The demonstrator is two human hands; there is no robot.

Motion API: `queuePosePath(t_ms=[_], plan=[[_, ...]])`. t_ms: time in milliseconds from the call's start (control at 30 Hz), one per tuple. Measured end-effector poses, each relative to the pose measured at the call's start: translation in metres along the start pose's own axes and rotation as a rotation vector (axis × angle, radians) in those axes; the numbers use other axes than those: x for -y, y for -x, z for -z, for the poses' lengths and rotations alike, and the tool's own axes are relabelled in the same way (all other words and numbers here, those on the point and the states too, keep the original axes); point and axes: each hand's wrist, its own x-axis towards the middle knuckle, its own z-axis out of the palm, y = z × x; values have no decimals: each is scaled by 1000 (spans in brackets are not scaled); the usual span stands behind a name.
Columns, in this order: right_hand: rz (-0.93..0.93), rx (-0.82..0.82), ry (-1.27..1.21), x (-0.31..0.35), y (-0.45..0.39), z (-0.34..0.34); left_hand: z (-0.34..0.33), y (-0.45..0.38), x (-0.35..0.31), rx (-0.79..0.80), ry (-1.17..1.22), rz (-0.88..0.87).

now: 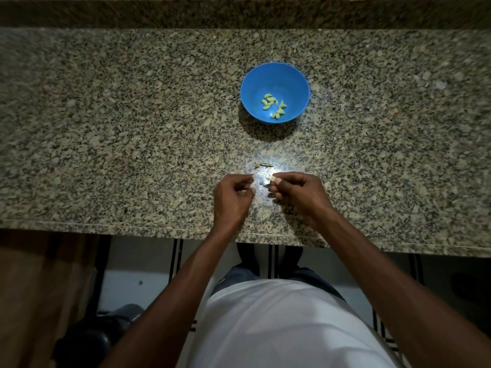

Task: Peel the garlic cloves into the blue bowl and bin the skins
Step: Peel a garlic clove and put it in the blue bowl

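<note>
— Where the fingertips meet, what's held?
— The right hand [297, 193] pinches a garlic clove [271, 178]; the left hand [233, 196] is curled, whether on skin I cannot tell.
— And around them?
— Skins [261, 164] lie just beyond, near the worktop's [106, 128] front edge. The blue bowl [275, 92] with peeled cloves [273, 105] sits mid-worktop.

The blue bowl [275, 92] sits upright on the counter, a small scatter of pale, peeled garlic cloves [273, 105] lying loose in its bottom. Nearer the counter's edge, one whitish clove [271, 178] is pinched at fingertip height; a few dry skins [261, 164] lie just beyond it.
</note>
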Motion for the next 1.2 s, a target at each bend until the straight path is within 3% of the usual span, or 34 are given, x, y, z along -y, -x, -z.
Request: queuePosePath(t_ms=[233,500,800,1067,1200], plan=[[39,97,57,5,2,-3,-2,9,-17,64,414,182],[68,133,13,7,6,-9,-5,7,-17,91,461,227],[-15,153,-58,11,3,-9,-3,-4,-15,180,654,455],[-23,135,-87,11,2,-13,2,1,-6,106,487,298],[-44,150,-63,12,4,-12,10,5,-2,114,153,-36]])
